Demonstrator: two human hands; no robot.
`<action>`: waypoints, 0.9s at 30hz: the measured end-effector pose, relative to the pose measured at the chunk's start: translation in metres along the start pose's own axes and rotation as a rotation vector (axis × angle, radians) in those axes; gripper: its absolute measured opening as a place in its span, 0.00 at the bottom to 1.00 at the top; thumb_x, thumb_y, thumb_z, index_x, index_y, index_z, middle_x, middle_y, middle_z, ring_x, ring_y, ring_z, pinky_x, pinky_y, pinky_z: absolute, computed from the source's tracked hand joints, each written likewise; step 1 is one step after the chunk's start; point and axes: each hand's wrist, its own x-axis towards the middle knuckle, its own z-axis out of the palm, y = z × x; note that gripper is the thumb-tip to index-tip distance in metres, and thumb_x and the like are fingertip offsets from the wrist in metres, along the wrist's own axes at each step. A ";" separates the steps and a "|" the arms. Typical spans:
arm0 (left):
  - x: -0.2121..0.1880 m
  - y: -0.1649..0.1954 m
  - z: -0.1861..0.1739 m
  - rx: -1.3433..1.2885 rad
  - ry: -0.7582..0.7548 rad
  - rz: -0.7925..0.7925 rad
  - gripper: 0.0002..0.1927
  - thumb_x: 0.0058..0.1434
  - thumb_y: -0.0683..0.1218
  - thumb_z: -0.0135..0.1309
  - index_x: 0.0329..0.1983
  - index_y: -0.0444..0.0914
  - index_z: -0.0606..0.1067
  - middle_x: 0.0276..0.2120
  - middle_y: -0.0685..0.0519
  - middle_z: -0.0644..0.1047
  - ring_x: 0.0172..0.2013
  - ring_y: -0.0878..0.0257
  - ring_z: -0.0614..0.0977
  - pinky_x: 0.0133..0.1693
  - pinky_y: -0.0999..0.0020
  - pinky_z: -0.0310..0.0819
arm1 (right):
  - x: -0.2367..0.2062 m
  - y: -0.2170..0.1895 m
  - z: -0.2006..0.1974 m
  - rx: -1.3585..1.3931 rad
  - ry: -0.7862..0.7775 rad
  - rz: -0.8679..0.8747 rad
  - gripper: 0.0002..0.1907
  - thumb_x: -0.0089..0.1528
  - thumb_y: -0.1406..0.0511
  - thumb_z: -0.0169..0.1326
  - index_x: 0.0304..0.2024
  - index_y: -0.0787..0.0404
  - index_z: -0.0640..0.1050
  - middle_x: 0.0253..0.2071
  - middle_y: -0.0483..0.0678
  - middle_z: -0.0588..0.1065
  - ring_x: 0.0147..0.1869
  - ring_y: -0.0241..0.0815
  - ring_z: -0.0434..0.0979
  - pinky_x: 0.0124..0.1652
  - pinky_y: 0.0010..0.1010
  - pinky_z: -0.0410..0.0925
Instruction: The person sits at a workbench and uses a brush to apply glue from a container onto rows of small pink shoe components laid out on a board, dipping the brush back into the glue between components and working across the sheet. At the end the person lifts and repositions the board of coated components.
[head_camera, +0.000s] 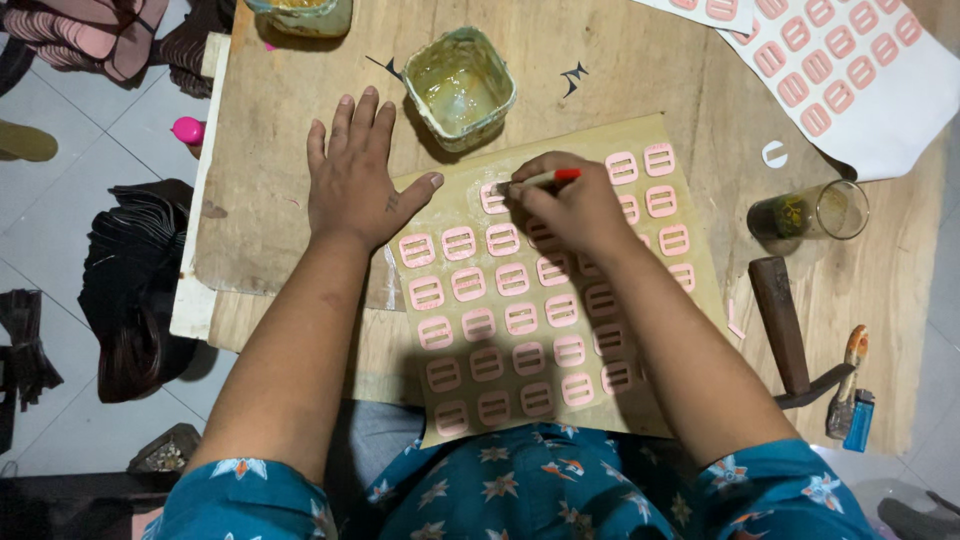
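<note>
Seen from above, a person in a blue flowered shirt works at a wooden counter (640, 70). The left hand (355, 180) lies open and flat, palm down, fingers spread toward twelve o'clock and thumb stretched toward three o'clock. The thumb tip rests on the upper left corner of a tan sheet (700, 280); the rest of the hand presses on the bare wood just beside it.

The right hand (572, 205) is closed in a pinch around a thin brush (540, 180) with a red end pointing to three o'clock. The brush tip points to nine o'clock and touches one pink buckle-shaped piece (494, 197) in the sheet's top row. The sheet carries rows of these pink pieces (520, 318) and sits at the middle of the view, right in front of the person.

At twelve o'clock from the sheet stands a square, open container (460, 85) smeared inside with yellowish glue. A second container (300, 15) with a similar yellowish content shows only partly at the top edge. At three o'clock a clear glass (812, 212) lies on its side, with a dark greenish residue inside.

At one o'clock a white sheet (900, 110) holds more pink pieces. At four o'clock lie a hammer (785, 335) and a blue lighter (859, 420).
</note>
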 end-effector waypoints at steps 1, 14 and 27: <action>0.001 0.000 0.000 0.002 0.010 0.006 0.51 0.57 0.72 0.54 0.74 0.37 0.60 0.75 0.46 0.55 0.74 0.49 0.50 0.70 0.44 0.34 | 0.000 0.000 0.001 0.002 -0.005 -0.017 0.07 0.62 0.68 0.60 0.42 0.64 0.81 0.35 0.47 0.82 0.38 0.32 0.82 0.38 0.25 0.75; 0.002 0.000 -0.001 0.003 0.015 0.006 0.51 0.56 0.72 0.55 0.74 0.37 0.60 0.75 0.46 0.56 0.74 0.49 0.51 0.70 0.44 0.35 | -0.012 -0.004 0.014 0.063 -0.010 -0.003 0.07 0.62 0.68 0.60 0.40 0.66 0.80 0.32 0.47 0.82 0.34 0.33 0.82 0.35 0.26 0.75; 0.000 -0.004 0.003 -0.007 0.031 0.018 0.51 0.57 0.73 0.54 0.74 0.37 0.60 0.75 0.46 0.56 0.74 0.49 0.51 0.70 0.44 0.35 | -0.013 0.008 -0.003 -0.108 0.136 -0.359 0.05 0.63 0.74 0.59 0.42 0.66 0.79 0.43 0.50 0.78 0.48 0.41 0.81 0.48 0.30 0.74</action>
